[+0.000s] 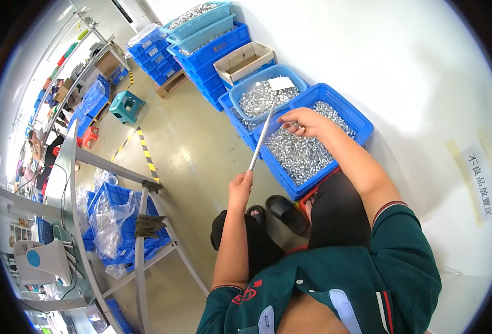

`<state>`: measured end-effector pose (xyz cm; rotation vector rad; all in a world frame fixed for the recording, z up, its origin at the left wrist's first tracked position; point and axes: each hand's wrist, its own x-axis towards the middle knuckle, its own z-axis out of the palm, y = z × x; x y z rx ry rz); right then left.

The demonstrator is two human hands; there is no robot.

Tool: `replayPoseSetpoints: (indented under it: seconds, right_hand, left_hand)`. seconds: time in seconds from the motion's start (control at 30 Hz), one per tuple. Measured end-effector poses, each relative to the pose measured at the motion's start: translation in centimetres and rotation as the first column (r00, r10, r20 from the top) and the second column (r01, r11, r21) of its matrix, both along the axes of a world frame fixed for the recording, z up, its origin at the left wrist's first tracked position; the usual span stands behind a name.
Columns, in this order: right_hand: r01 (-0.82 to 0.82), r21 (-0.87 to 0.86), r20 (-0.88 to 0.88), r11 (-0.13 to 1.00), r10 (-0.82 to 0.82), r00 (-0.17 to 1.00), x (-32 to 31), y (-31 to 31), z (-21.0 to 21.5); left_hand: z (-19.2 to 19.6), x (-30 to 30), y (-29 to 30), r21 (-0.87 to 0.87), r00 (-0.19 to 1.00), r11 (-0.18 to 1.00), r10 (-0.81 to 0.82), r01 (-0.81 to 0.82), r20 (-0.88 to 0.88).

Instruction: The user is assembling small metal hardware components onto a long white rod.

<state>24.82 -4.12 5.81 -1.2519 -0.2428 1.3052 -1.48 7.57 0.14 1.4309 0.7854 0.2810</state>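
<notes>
My left hand (240, 191) is closed around the lower end of a long, thin silver metal rod (263, 136), which slants up and away from me. My right hand (304, 122) hovers over a blue plastic basket (363, 123) filled with small shiny metal parts (299, 153). Its fingers are curled together near the upper part of the rod; whatever they hold is too small to make out. Just beyond the rod, a lighter blue tub (236, 96) holds more such parts, with a white paper slip (281, 83) lying on top.
Stacked blue crates (207, 72) and an open cardboard box (245, 62) line the white wall. To the left stands a metal-framed workbench (141, 256), with plastic-draped blue crates (126, 209) beside it. A teal stool (126, 107) is farther off. Black slippers (286, 215) lie by my feet.
</notes>
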Motion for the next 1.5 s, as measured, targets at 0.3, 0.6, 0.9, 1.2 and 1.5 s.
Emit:
replayPoseSetpoints:
  seconds: [0.3, 0.6, 0.9, 1.2, 1.5]
  right_hand:
    - [0.221, 0.216, -0.222, 0.951, -0.172, 0.96, 1.7, -1.0, -0.5]
    - [0.268, 0.187, -0.201, 0.945, -0.23, 0.952, 1.0, -0.7, 0.1]
    - [0.209, 0.34, -0.31, 0.917, -0.1, 0.945, 1.7, -1.1, -0.5]
    - [0.203, 0.283, -0.141, 0.937, -0.169, 0.975, 0.6, -0.7, 0.6]
    - [-0.055, 0.153, 0.157, 0.987, 0.031, 0.987, -2.3, 0.7, 0.6]
  left_hand:
    - [-0.6, -0.2, 0.2, 0.115, 0.999, 0.993, -0.037, 0.036, 0.005]
    - [-1.2, -0.2, 0.2, 0.135, 0.998, 0.989, -0.058, 0.053, 0.031]
    - [-0.7, -0.2, 0.1, 0.139, 0.997, 0.987, -0.08, 0.078, 0.007]
    - [-0.9, -0.2, 0.0, 0.169, 0.995, 0.981, -0.098, 0.093, 0.02]
    - [-1.1, 0.0, -0.1, 0.156, 0.998, 0.986, -0.064, 0.06, 0.02]
